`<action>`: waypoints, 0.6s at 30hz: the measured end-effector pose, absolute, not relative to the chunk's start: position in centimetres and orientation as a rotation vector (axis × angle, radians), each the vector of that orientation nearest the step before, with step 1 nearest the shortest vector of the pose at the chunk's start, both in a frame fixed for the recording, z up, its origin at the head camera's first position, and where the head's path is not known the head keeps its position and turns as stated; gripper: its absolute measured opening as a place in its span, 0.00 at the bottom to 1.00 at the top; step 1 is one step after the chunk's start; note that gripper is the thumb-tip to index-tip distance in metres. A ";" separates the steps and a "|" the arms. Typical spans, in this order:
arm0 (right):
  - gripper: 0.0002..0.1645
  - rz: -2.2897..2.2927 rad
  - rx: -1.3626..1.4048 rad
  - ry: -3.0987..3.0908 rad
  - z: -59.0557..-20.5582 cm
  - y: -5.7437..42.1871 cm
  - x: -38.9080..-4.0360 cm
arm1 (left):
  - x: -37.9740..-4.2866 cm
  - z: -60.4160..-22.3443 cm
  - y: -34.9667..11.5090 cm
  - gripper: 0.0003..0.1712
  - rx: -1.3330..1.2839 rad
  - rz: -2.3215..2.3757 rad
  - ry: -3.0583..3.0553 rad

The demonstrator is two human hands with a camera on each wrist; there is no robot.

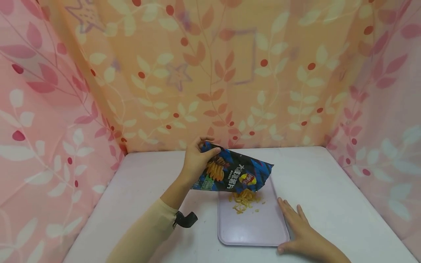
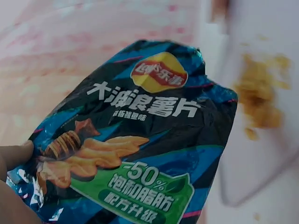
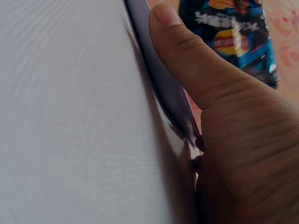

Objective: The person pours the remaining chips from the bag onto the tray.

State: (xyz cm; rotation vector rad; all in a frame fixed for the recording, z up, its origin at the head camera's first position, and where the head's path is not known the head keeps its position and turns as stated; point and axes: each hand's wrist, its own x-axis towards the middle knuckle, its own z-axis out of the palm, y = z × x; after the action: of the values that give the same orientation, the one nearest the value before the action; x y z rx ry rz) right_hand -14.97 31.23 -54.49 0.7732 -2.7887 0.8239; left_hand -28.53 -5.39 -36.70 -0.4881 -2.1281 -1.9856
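My left hand (image 1: 194,160) pinches one end of a blue and black potato chip bag (image 1: 235,170) between thumb and fingers. The bag is held tilted above a pale purple tray (image 1: 253,230), its other end toward the right and low over the chips. Broken yellow chips (image 1: 244,199) lie in a small heap on the tray, partly hidden by the bag; in the left wrist view these chips (image 2: 259,93) look blurred. At the tray's right side rests my right hand (image 1: 300,228), fingers extended and spread along the edge, thumb at the near corner.
The tray lies on a white table (image 1: 148,175). A patterned orange curtain (image 1: 210,73) stands behind the table, with pink curtains (image 1: 42,128) at both sides. A black strap mount (image 1: 185,220) sits on the left wrist.
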 end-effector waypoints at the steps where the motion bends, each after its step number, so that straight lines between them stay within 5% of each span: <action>1: 0.85 0.821 0.777 -2.789 -54.5 31.2 -15.0 | -28.4 -36.7 -5.3 0.19 -0.497 -1.980 -2.132; 18: 0.85 0.818 0.733 -2.827 -54.5 31.3 -15.0 | -28.2 -34.4 -4.6 0.16 -0.606 -1.881 -2.093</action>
State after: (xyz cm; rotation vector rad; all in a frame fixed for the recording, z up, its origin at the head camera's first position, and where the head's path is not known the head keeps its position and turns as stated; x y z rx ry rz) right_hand -14.98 31.28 -54.45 0.7328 -2.8271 0.8185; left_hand -28.15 -4.58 -34.38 -0.6059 -2.0925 -1.8807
